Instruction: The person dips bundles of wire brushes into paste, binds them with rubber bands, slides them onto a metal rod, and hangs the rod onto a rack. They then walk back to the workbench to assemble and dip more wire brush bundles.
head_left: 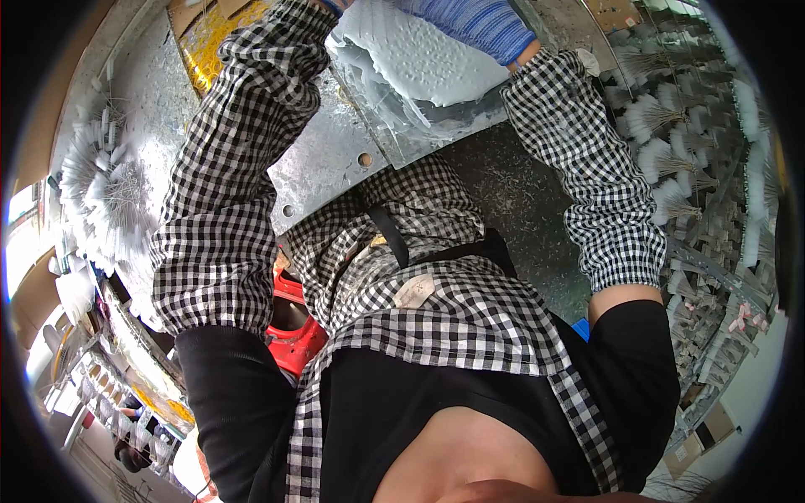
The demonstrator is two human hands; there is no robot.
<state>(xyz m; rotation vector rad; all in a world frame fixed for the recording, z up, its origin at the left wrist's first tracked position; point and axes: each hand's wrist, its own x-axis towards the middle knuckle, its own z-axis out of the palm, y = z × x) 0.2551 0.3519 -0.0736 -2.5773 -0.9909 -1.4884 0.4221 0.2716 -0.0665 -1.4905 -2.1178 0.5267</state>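
Observation:
My right hand (474, 23), in a blue knitted glove, reaches over a thick spread of white paste (440, 71) at the top of the view. Its fingers run past the upper edge, so what they hold is hidden. Only a sliver of my left hand (337, 5), also in blue, shows at the upper edge; its fingers are out of sight. The bumpy white paste lies on a smeared grey surface (402, 138) at the table's near side, between my two forearms in checked sleeves.
A metal tabletop (327, 168) with round holes ends before my lap. Bundles of white bristles on thin wires stand at the left (105, 180) and on a rack (671, 159) at the right. A yellow sheet (214, 46) lies by my left forearm; a red plastic object (295, 348) sits below.

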